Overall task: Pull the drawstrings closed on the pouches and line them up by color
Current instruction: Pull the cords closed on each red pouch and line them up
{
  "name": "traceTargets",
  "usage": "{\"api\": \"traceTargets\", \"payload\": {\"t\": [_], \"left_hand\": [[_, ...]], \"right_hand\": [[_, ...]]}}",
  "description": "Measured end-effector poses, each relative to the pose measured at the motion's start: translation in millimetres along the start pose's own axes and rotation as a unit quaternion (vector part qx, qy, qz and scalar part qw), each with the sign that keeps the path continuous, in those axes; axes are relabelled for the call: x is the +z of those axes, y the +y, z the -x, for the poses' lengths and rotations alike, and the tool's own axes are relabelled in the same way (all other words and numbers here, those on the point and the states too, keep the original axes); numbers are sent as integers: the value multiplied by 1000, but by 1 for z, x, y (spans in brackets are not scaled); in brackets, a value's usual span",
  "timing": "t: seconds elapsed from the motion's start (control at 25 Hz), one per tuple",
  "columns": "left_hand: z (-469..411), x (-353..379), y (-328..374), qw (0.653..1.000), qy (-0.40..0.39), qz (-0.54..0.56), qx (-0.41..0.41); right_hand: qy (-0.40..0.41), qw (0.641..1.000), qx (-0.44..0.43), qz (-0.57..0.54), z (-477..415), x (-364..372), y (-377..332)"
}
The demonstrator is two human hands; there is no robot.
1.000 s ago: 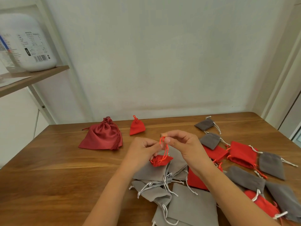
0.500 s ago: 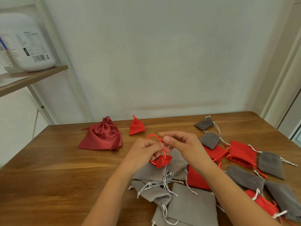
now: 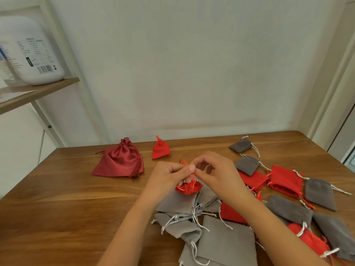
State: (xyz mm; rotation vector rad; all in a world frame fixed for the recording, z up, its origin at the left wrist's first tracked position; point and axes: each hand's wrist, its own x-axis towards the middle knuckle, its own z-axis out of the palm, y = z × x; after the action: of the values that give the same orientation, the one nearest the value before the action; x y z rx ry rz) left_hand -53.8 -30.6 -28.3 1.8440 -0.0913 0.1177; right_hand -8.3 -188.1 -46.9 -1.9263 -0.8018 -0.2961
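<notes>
two hands meet above the desk [image 3: 57,217], working one small red pouch [image 3: 189,188] whose mouth is gathered. the left hand [image 3: 169,179] pinches the red drawstring [image 3: 192,177] between thumb and fingers [image 3: 190,167], the loop rising just above them. the right hand [image 3: 219,173] is curled, fingers close to the same cord; whether they grip it cannot be told. directly below the fingers lies a heap of light grey pouches [image 3: 192,223] with white cords. to the right of the fingers, dark grey pouches [image 3: 246,165] and red pouches [image 3: 286,181] lie mixed and overlapping. beyond the fingers to the left sit a closed small red pouch [image 3: 161,149] and a larger dark red satin pouch [image 3: 120,160], apart.
</notes>
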Motion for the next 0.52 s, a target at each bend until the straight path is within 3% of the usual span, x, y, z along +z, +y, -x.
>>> {"api": "traceTargets", "payload": {"t": [0.12, 0.24, 0.4, 0.52], "left_hand": [[-2, 0, -2, 998, -3, 52, -34], [-3, -2, -5, 986, -12, 142, -89], [-4, -9, -9, 970, -24, 219, -103], [-5, -10, -8, 965, -34, 245, -90]], "right_hand": [[27, 1000, -3, 10, -1, -1, 1], [49, 995, 47, -68, -3, -5, 0], [-21, 979, 73, -188, -4, -10, 2], [-94, 979, 111, -145, -2, -9, 5]]}}
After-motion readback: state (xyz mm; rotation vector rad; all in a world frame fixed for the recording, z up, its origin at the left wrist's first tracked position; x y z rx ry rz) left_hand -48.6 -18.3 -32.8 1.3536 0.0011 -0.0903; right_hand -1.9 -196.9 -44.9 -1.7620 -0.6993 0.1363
